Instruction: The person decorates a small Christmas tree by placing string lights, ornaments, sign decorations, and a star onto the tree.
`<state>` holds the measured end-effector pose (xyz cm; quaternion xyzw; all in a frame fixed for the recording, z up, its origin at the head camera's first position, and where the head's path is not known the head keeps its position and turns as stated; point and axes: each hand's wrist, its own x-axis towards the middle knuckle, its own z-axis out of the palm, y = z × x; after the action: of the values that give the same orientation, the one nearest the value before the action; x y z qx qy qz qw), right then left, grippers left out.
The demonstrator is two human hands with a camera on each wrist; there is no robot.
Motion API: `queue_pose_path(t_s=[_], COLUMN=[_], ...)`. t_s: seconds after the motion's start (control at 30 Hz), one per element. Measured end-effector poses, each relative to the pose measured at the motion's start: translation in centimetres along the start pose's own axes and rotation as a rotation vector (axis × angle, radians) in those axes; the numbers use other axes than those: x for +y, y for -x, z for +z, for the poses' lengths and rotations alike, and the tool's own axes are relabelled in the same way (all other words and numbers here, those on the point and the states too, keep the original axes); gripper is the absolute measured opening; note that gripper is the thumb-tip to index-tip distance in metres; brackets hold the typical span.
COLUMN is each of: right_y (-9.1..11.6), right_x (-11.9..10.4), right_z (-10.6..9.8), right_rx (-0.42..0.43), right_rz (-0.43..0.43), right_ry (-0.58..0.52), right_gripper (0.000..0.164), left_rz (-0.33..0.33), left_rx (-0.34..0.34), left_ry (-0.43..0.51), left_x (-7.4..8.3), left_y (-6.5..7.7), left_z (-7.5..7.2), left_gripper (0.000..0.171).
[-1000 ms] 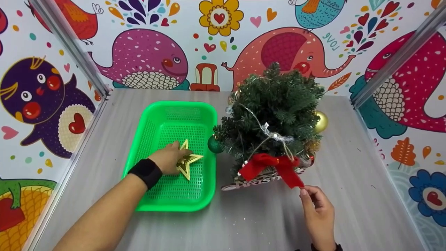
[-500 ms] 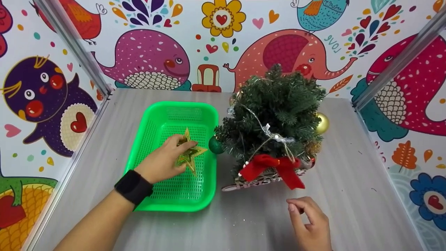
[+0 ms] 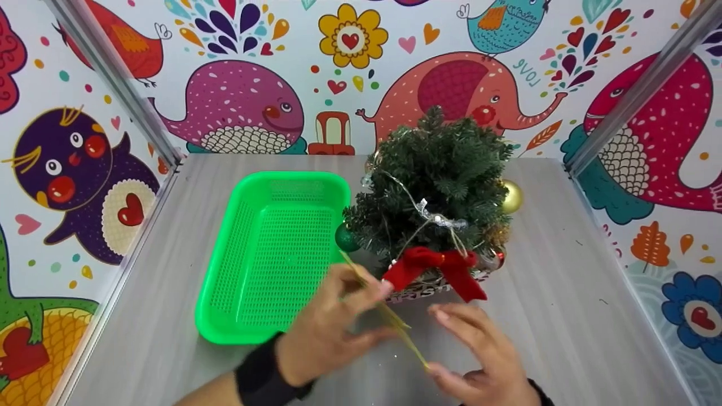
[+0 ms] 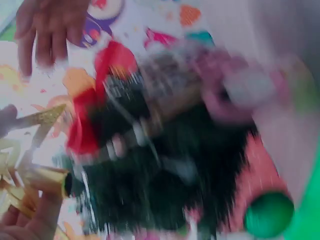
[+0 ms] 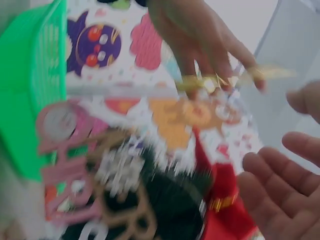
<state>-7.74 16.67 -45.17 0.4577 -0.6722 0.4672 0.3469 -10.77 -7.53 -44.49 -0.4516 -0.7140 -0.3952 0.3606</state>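
Note:
My left hand (image 3: 330, 324) pinches a gold star (image 3: 414, 348), seen nearly edge-on in the head view, in front of the tree's left side. A short gold tube (image 4: 50, 180) shows on the star in the left wrist view. My right hand (image 3: 488, 358) has loosely bent fingers, its thumb close to the star's lower tip; the right wrist view shows a gap between that hand and the star. Behind both hands stands a small Christmas tree (image 3: 445, 163) with a red bow (image 3: 417, 268) and pink letters (image 5: 62, 150) at its front.
A green plastic basket (image 3: 217, 259) sits left of the tree on the grey table (image 3: 564, 242). A green ball (image 3: 347, 238) hangs on the tree's left and a gold ball (image 3: 512, 196) on its right. Printed panels (image 3: 338, 51) enclose the back and sides.
My left hand has lifted the star out of the basket and carried it right, turning it edge-on. My right hand has let go of the bow's ribbon end and moved toward the star.

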Motion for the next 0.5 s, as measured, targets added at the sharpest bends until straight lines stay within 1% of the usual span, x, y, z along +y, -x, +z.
queue_pose_path(t_s=[0.07, 0.1, 0.13, 0.2, 0.23, 0.27, 0.33, 0.4, 0.43, 0.5], right_y=[0.3, 0.7, 1.1, 1.9, 2.2, 2.4, 2.4, 2.2, 2.0, 1.3], right_x=[-0.1, -0.2, -0.5, -0.9, -1.1, -1.1, -1.1, -1.0, -0.8, -0.5], right_z=[0.5, 0.6, 0.7, 0.6, 0.5, 0.3, -0.2, -0.7, -1.0, -1.6], right_rx=[-0.024, -0.018, -0.005, 0.034, 0.054, 0.079, 0.107, 0.125, 0.131, 0.125], right_rz=[0.010, 0.039, 0.086, 0.206, 0.271, 0.313, 0.383, 0.427, 0.427, 0.416], right_ry=[0.008, 0.024, 0.044, 0.073, 0.079, 0.077, 0.043, -0.008, -0.056, -0.167], right_gripper=[0.044, 0.042, 0.038, 0.031, 0.028, 0.024, 0.020, 0.019, 0.021, 0.025], left_rz=[0.007, -0.004, -0.025, -0.079, -0.106, -0.126, -0.163, -0.207, -0.232, -0.298], left_rx=[-0.016, -0.022, -0.029, -0.035, -0.033, -0.026, -0.018, -0.009, -0.006, -0.013], left_ry=[0.004, -0.002, 0.000, -0.002, 0.000, -0.005, -0.008, -0.004, 0.005, 0.072], left_x=[0.9, 1.2, 1.6, 2.1, 2.3, 2.4, 2.5, 2.6, 2.7, 3.0], left_y=[-0.2, -0.3, -0.3, -0.2, -0.1, -0.1, -0.1, -0.3, -0.4, -0.9], left_z=[1.6, 2.2, 2.7, 3.4, 3.6, 3.7, 3.8, 3.8, 3.7, 3.4], left_gripper=[0.096, 0.090, 0.084, 0.072, 0.069, 0.067, 0.072, 0.081, 0.084, 0.084])
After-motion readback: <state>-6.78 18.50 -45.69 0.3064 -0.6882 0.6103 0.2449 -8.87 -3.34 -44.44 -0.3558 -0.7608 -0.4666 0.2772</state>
